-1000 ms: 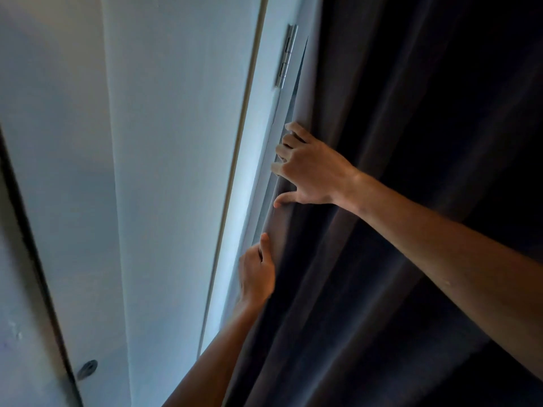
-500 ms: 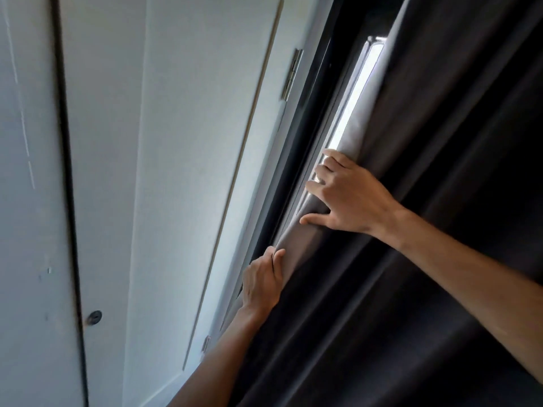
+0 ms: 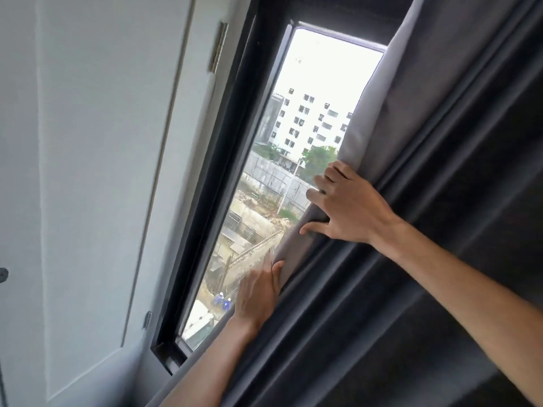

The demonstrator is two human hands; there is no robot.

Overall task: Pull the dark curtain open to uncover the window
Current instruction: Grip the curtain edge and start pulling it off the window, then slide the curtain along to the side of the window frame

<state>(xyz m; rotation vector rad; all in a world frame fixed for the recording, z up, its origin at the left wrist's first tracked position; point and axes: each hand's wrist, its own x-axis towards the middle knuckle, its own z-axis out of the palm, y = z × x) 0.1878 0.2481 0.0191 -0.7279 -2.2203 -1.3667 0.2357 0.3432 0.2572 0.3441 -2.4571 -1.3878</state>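
The dark grey curtain (image 3: 426, 201) hangs over the right half of the view, its paler lining edge turned toward the glass. A tall strip of window (image 3: 296, 148) in a black frame shows beside it, with a white building, trees and a building site outside. My right hand (image 3: 343, 205) grips the curtain's leading edge at mid height, fingers curled round the fold. Lower down, my left hand (image 3: 258, 295) holds the same edge, thumb on the fabric.
Left of the window stands a white panelled door or cabinet front (image 3: 102, 171) with a metal hinge (image 3: 219, 47) near the top. The black window frame (image 3: 205, 215) runs between that panel and the glass.
The curtain edge has moved right with both hands on it. The window went from hidden, to a thin bright slit, to a wide strip of glass.
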